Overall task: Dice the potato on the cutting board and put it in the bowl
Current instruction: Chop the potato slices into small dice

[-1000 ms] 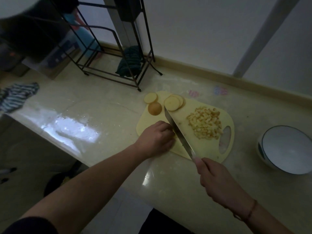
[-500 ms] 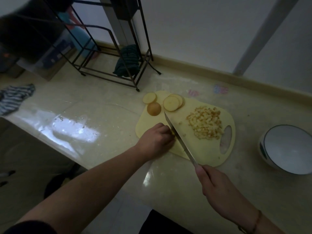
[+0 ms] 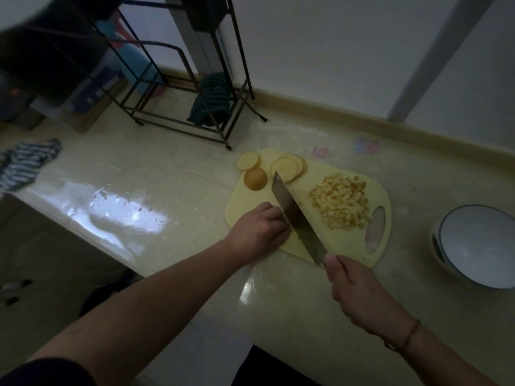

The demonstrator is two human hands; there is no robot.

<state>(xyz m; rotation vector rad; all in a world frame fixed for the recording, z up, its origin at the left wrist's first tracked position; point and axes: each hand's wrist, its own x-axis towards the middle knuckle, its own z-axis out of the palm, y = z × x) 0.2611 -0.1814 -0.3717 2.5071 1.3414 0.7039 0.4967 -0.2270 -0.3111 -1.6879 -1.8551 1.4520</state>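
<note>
**Potato under the blade, part diced, part still in rounds**

Potato dice (image 3: 341, 203) lie in a loose, knobbly heap on the pale yellow cutting board (image 3: 345, 243), just beyond my right hand's knuckles. Flat round slices (image 3: 287, 169) overlap past the knife tip, with one more slice (image 3: 248, 160) and a domed, skin-covered end piece (image 3: 255, 178) beyond my left fingertips.

My left hand (image 3: 257, 232) is curled, knuckles up, pressing down on the board right against the blade; whatever potato sits under its fingers is hidden from me. My right hand (image 3: 359, 291) is clenched round the handle of the knife (image 3: 296, 218), a broad, flat steel blade running diagonally across the board.

The bowl (image 3: 479, 246), white inside with a dark rim, sits well to the right of my right hand, partly cut off by the frame edge.

The countertop (image 3: 167, 190) is glossy cream, catching a window glare. A black wire rack (image 3: 195, 107) stands at the back with a dark cloth (image 3: 211, 100) draped in it; the room is dim.
</note>
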